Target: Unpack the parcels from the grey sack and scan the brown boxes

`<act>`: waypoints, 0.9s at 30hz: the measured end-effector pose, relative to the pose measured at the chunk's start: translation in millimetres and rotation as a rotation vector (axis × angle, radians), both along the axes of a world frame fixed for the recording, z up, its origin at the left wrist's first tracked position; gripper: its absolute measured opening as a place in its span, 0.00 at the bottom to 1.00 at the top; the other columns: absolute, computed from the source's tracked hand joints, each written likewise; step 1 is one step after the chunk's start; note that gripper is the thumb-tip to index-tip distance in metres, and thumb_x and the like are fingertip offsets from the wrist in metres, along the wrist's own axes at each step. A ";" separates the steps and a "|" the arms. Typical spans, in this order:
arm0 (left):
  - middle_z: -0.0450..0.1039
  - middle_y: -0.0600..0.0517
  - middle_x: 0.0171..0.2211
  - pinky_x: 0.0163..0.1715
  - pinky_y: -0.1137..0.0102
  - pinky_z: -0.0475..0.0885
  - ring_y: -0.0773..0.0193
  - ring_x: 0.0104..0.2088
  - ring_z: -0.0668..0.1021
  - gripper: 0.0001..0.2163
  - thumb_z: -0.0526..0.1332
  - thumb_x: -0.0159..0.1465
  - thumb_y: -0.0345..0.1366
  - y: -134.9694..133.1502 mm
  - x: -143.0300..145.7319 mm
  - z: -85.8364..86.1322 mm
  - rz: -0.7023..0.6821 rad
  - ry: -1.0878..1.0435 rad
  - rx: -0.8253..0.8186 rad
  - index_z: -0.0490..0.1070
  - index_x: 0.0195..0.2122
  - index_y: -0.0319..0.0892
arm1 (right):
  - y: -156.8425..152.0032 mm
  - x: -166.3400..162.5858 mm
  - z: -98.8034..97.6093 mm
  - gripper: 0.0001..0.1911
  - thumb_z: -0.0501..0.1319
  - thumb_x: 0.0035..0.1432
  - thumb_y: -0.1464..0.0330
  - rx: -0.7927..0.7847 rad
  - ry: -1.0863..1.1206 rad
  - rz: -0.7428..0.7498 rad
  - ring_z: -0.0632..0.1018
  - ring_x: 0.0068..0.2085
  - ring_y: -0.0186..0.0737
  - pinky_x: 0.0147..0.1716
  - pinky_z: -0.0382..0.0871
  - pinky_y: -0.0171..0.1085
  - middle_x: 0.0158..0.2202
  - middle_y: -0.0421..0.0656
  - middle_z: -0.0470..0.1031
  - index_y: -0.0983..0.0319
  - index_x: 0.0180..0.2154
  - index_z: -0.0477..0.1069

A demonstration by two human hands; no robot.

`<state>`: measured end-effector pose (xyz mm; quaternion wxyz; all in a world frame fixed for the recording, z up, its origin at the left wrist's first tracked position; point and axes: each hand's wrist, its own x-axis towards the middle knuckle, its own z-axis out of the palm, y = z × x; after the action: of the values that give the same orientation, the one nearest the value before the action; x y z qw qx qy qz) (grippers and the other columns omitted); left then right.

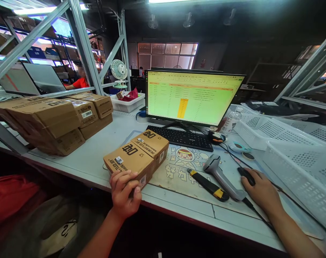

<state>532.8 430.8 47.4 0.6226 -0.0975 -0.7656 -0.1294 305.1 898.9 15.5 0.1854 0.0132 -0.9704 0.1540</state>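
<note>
Two small brown cardboard boxes with black print sit side by side on the desk; the nearer box (130,157) touches the other box (152,141). My left hand (125,193) has its fingers curled over the front edge of the nearer box, thumb at its front side. Over a black computer mouse (246,175) on the right lies my right hand (262,190), fingers bent around it. Between the hands rest a grey barcode scanner (223,177) and a black-and-yellow utility knife (208,184), both on a cartoon desk mat (176,172).
A lit monitor (190,96) shows a spreadsheet behind a black keyboard (181,138). Stacked cartons (50,118) stand at the left. White perforated baskets (294,154) line the right, near a plastic bottle (231,122). A person in a red top (81,82) is beyond the metal frame.
</note>
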 end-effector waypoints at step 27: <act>0.77 0.47 0.41 0.54 0.50 0.67 0.53 0.46 0.76 0.06 0.59 0.62 0.27 -2.1 0.2 -0.4 -0.015 -0.012 -0.019 0.71 0.35 0.45 | 5.9 -4.6 -6.9 0.34 0.46 0.63 0.52 0.004 0.046 0.027 0.73 0.59 0.59 0.59 0.70 0.55 0.61 0.55 0.70 0.64 0.61 0.70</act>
<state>533.0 428.7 47.0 0.6159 -0.1082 -0.7699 -0.1272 300.5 904.8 8.6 0.2056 0.0303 -0.9659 0.1543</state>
